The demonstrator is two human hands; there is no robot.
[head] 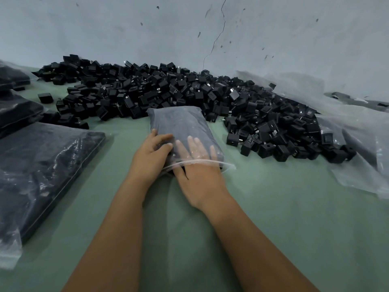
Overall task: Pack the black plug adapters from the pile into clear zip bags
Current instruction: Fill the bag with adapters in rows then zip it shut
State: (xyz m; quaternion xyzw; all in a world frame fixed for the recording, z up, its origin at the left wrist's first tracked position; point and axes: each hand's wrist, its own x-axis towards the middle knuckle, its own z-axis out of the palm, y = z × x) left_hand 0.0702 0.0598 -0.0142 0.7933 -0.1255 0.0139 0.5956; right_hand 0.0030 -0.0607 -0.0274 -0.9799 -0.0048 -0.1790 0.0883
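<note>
A clear zip bag (181,125) filled with black plug adapters lies on the green table, its open mouth toward me. My left hand (150,155) grips the bag's left side near the mouth, fingers curled over the top. My right hand (199,175) reaches into the mouth, its straight fingers showing through the plastic on top of the adapters. A big pile of loose black plug adapters (189,95) stretches across the table behind and to the right of the bag.
Filled bags of adapters (40,165) are stacked at the left. Empty clear bags (357,144) lie crumpled at the right, partly over the pile. A grey cracked wall (210,28) closes off the back. The green table (284,207) runs toward me.
</note>
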